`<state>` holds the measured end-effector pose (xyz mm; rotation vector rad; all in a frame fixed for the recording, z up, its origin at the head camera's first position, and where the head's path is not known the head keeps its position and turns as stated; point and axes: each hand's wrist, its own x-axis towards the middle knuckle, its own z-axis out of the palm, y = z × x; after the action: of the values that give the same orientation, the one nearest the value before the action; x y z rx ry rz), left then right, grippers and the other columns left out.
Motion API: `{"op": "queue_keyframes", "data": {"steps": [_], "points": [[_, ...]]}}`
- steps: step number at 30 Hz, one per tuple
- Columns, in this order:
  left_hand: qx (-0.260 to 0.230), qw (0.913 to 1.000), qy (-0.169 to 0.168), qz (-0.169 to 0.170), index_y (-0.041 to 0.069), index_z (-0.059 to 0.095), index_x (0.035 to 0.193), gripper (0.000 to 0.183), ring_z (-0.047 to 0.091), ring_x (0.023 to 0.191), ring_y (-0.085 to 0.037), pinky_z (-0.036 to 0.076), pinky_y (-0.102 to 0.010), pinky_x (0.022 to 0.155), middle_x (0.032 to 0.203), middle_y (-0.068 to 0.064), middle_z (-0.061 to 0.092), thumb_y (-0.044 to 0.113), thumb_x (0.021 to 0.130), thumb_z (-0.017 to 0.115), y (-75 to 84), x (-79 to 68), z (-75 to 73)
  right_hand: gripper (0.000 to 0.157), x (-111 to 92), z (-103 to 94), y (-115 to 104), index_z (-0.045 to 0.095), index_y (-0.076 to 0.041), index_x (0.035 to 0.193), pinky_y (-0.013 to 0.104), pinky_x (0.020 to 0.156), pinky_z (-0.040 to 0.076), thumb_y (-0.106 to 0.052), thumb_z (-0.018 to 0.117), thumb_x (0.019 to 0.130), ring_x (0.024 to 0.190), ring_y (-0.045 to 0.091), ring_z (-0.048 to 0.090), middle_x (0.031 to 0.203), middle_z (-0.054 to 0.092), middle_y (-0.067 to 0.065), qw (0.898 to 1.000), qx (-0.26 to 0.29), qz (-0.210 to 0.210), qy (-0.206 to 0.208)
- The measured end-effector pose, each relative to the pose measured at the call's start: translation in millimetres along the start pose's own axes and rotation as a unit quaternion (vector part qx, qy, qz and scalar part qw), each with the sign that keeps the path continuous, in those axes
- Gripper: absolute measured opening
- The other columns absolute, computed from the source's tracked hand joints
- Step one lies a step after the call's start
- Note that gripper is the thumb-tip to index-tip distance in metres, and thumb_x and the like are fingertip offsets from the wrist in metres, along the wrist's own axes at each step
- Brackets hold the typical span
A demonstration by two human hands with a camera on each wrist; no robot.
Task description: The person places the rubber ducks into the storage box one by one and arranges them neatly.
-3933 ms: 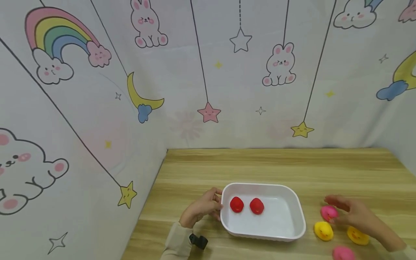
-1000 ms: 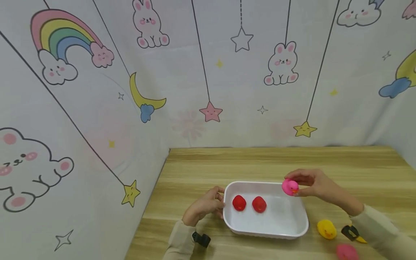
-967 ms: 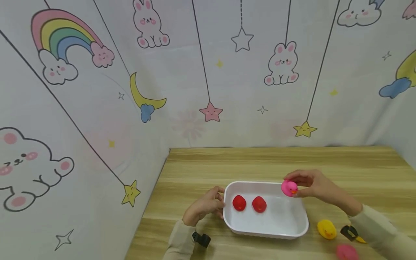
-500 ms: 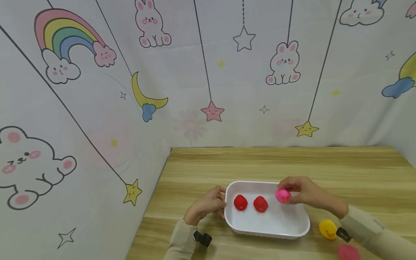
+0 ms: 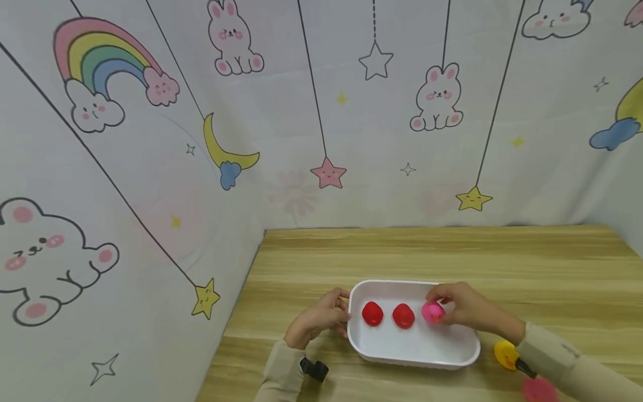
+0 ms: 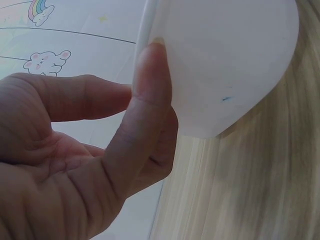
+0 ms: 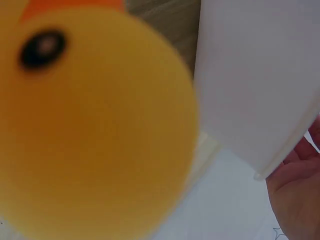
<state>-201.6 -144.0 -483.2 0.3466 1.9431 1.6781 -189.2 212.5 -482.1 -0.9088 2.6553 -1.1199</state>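
Settle pink duck (image 5: 429, 312), pinched in right hand (image 5: 463, 304), upright beside red toys (image 5: 403, 316). Steady white tray (image 5: 392, 346), gripped by left hand (image 5: 318, 318).

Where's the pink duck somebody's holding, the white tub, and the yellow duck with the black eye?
Pink duck (image 5: 430, 312), head view: its top side.
White tub (image 5: 394, 344), head view: its bare floor.
Yellow duck (image 7: 102, 120), right wrist view: its head.

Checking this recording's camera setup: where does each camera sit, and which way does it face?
Head: worn on the head, facing forward and down at the white tray; left hand and right hand show.
Left wrist: worn there, facing the tray's outside; left hand shows.
Right wrist: worn there, facing a yellow duck and tray; probably right hand at edge.
All views share the tray.
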Motion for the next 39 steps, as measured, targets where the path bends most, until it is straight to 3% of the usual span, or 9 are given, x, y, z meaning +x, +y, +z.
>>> {"op": "queue_keyframes", "data": {"steps": [7, 20, 28, 34, 39], "points": [[0.003, 1.0000, -0.002, -0.002, -0.011, 0.039, 0.131, 0.047, 0.058, 0.061, -0.018, 0.062, -0.027, 0.053, 0.091, -0.010, 0.048, -0.014, 0.086, 0.053, -1.9, 0.3, 0.7, 0.032, 1, 5.5, 0, 0.071, -0.014, 0.100, 0.029, 0.069, 0.059, -0.008, 0.089, 0.074, 0.084, 0.010, 0.058, 0.095, 0.067, -0.010, 0.999, -0.035, -0.007, 0.006], [-0.002, 0.9999, -0.013, 0.000, -0.012, 0.038, 0.132, 0.048, 0.060, 0.061, -0.018, 0.061, -0.025, 0.052, 0.091, -0.010, 0.048, -0.012, 0.086, 0.053, -2.7, 0.1, -1.8, 0.032, 3, 11.2, 3, 0.071, -0.009, 0.098, 0.030, 0.072, 0.061, 0.001, 0.086, 0.072, 0.083, 0.013, 0.058, 0.097, 0.066, -0.004, 0.991, -0.123, -0.037, 0.018], [-0.002, 0.9999, -0.013, -0.003, -0.012, 0.037, 0.132, 0.049, 0.061, 0.061, -0.017, 0.062, -0.026, 0.053, 0.092, -0.010, 0.047, -0.012, 0.087, 0.053, -0.2, -0.5, -2.6, 0.033, 3, 16.7, -1, 0.073, -0.006, 0.100, 0.036, 0.077, 0.062, 0.004, 0.085, 0.071, 0.087, 0.018, 0.060, 0.099, 0.065, -0.001, 0.984, -0.175, -0.008, 0.006], [-0.003, 0.9999, -0.012, -0.003, -0.011, 0.038, 0.132, 0.048, 0.061, 0.061, -0.018, 0.062, -0.027, 0.053, 0.091, -0.010, 0.048, -0.012, 0.087, 0.054, -0.4, -0.3, -2.4, 0.037, -2, 18.3, -4, 0.072, -0.005, 0.107, 0.044, 0.084, 0.062, 0.005, 0.082, 0.073, 0.097, 0.025, 0.063, 0.107, 0.065, 0.004, 0.981, -0.193, 0.015, 0.002], [0.001, 0.9999, -0.015, -0.005, -0.011, 0.038, 0.132, 0.047, 0.061, 0.062, -0.018, 0.062, -0.027, 0.053, 0.091, -0.010, 0.048, -0.012, 0.087, 0.054, 0.5, -0.6, -2.3, 0.044, -8, 11.0, -12, 0.070, -0.007, 0.116, 0.045, 0.084, 0.063, -0.002, 0.085, 0.075, 0.104, 0.031, 0.064, 0.115, 0.066, 0.008, 0.982, -0.187, 0.034, 0.003]]}}
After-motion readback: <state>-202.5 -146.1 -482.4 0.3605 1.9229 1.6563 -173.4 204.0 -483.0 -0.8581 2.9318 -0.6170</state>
